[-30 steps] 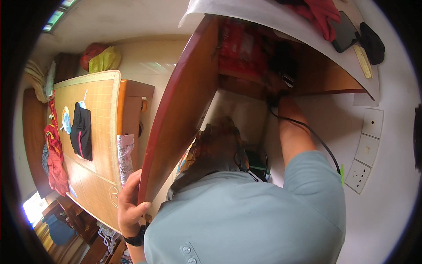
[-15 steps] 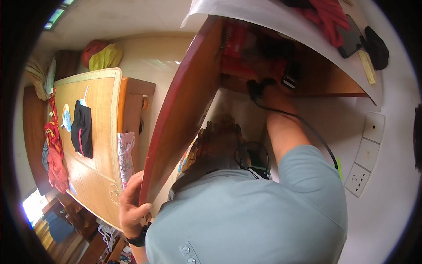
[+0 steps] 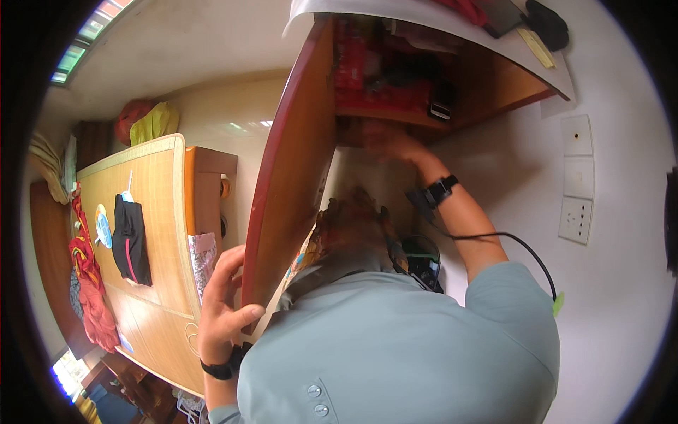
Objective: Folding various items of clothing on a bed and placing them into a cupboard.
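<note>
A reddish-brown cabinet door (image 3: 293,169) stands swung out toward me. Its near edge is gripped by my left hand (image 3: 224,311), with the thumb on one side and the fingers on the other. My right hand (image 3: 390,141) is at the front lip of the cabinet shelf (image 3: 388,116), smeared and in shadow, so its fingers cannot be made out. Inside the cabinet lie red packages (image 3: 353,67), dark items and a small black device (image 3: 442,100) with a pale face. A black strap with a cable (image 3: 522,239) circles my right wrist.
White sheeting (image 3: 417,14) covers the cabinet top, with a dark phone-like slab (image 3: 505,18) on it. Wall sockets (image 3: 576,220) are at the right. Left stands a wooden bed (image 3: 155,247) with a black cloth (image 3: 130,237) and red clothes. A dark bin-like container (image 3: 424,261) is by my legs.
My right hand has drawn back from inside the cabinet to its front lip. My left hand still grips the door, and the whole view has shifted slightly.
</note>
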`<move>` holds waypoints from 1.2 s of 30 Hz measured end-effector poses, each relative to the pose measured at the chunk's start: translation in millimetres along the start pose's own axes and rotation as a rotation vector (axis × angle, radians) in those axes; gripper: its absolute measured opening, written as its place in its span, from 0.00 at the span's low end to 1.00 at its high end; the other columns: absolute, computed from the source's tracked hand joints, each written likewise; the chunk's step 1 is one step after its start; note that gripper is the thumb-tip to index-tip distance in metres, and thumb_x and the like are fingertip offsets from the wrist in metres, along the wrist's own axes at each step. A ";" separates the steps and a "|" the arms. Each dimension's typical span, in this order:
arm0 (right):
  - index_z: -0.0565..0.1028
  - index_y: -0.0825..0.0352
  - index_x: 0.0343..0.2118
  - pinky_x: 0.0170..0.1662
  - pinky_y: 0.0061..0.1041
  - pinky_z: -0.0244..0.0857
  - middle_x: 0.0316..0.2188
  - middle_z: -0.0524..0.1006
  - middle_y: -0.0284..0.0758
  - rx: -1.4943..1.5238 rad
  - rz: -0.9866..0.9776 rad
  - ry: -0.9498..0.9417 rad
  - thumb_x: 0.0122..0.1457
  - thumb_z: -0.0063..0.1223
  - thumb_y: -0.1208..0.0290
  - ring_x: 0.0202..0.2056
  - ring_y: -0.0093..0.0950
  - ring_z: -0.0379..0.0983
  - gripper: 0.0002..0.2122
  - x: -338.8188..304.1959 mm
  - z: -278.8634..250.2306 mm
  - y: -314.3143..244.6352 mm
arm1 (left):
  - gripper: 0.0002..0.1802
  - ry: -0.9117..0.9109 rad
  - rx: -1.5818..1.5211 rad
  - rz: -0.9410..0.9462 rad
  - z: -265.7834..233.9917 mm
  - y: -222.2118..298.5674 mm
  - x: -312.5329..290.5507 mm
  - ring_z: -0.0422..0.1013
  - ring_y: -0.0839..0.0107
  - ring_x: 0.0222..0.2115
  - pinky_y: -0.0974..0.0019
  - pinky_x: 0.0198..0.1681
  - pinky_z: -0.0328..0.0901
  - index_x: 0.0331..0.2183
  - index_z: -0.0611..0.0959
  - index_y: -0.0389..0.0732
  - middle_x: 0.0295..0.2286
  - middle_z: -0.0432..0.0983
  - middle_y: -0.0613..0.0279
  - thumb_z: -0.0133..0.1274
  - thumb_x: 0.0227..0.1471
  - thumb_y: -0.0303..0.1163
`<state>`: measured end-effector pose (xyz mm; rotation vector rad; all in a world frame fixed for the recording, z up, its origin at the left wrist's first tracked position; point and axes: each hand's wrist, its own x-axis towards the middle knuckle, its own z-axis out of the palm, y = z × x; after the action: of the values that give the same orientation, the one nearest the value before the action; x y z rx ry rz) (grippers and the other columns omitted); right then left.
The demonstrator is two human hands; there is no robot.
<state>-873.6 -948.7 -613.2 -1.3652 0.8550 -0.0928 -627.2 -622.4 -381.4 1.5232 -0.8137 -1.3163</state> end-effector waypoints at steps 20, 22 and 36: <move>0.51 0.60 0.65 0.63 0.41 0.48 0.65 0.39 0.53 -0.474 -0.843 0.120 0.41 0.68 0.50 0.65 0.50 0.43 0.50 -225.7 215.7 -138.1 | 0.39 -0.294 0.365 0.304 15.4 -12.0 0.6 0.64 0.59 0.51 0.64 0.41 0.73 0.58 0.60 0.38 0.50 0.59 0.51 0.60 0.49 0.31; 0.55 0.60 0.63 0.62 0.43 0.49 0.65 0.39 0.54 -0.531 -0.855 0.126 0.40 0.69 0.50 0.64 0.53 0.42 0.47 -218.4 224.3 -148.0 | 0.38 -0.306 0.404 0.360 9.3 -16.5 1.4 0.64 0.58 0.51 0.63 0.42 0.73 0.59 0.58 0.38 0.50 0.59 0.50 0.58 0.51 0.32; 0.69 0.60 0.51 0.49 0.45 0.65 0.62 0.47 0.58 -0.956 -0.963 0.279 0.34 0.73 0.60 0.56 0.60 0.55 0.37 -175.6 257.9 -169.0 | 0.24 -0.291 0.103 0.162 -59.5 -59.3 -36.5 0.67 0.69 0.43 0.68 0.47 0.63 0.56 0.67 0.36 0.44 0.69 0.59 0.40 0.63 0.40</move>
<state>-778.2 -689.0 -391.0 -2.6325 0.3655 -0.6980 -581.9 -555.4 -424.4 1.3290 -1.1805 -1.4104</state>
